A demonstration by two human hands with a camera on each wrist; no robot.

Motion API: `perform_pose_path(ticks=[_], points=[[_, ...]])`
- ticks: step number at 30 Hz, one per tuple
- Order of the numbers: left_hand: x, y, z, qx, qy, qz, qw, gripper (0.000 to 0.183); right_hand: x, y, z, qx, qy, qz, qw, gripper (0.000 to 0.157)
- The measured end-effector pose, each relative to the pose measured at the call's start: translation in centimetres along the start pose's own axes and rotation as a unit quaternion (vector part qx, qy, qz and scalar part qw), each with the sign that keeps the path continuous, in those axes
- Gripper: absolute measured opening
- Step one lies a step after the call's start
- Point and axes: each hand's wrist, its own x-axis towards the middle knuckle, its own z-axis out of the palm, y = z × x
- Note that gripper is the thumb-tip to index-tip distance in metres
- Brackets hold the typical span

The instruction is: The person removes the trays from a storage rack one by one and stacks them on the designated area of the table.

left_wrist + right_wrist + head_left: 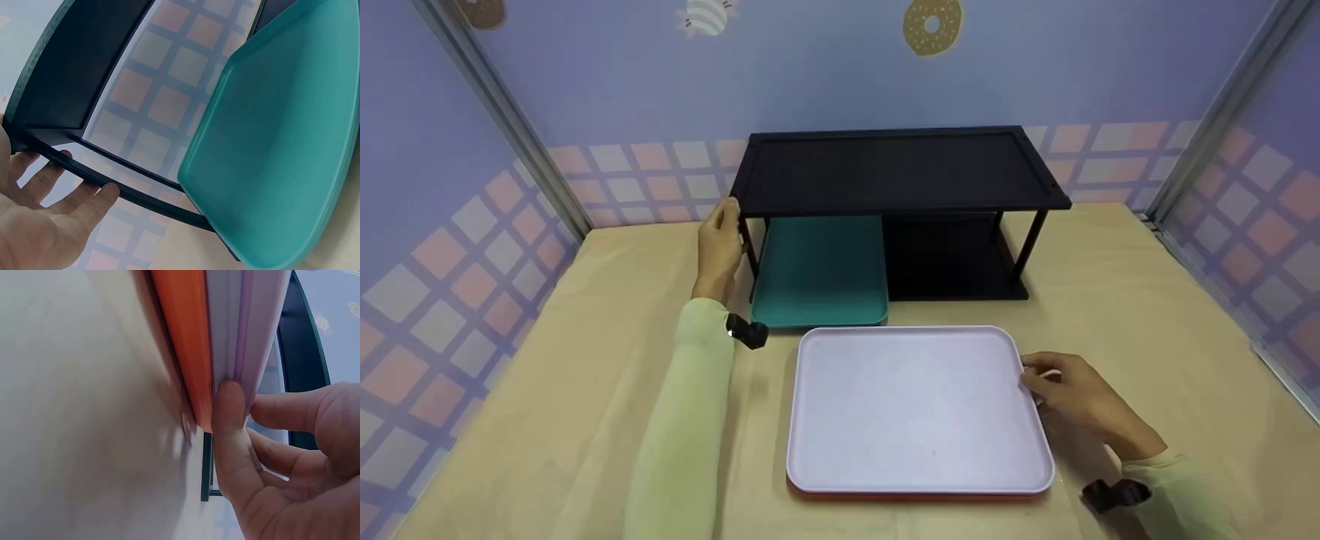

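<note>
A black two-level rack (885,172) stands at the back. My left hand (718,244) holds its front left corner, the fingers against the thin post (140,194) in the left wrist view. A teal tray (821,274) lies on the left of the lower shelf, its front edge jutting out. Nearer to me, a pale lavender tray (919,409) lies on top of an orange tray (183,332). My right hand (1080,397) pinches the right rim of the lavender tray between thumb and fingers. The lavender tray covers most of the orange one.
Bare black surface (945,259) shows on the right of the lower shelf. A beige cloth (585,360) covers the table. Patterned purple panels (825,67) close off the back and both sides, joined by metal corner posts (502,112).
</note>
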Motion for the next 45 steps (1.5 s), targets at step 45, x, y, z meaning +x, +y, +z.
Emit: perform_pose_path(ticks=[45], points=[[0.0, -0.2, -1.0, -0.016, 0.003, -0.004, 0.9999, 0.057, 14.0, -11.5, 11.5, -0.004, -0.051, 0.091, 0.995, 0.065]])
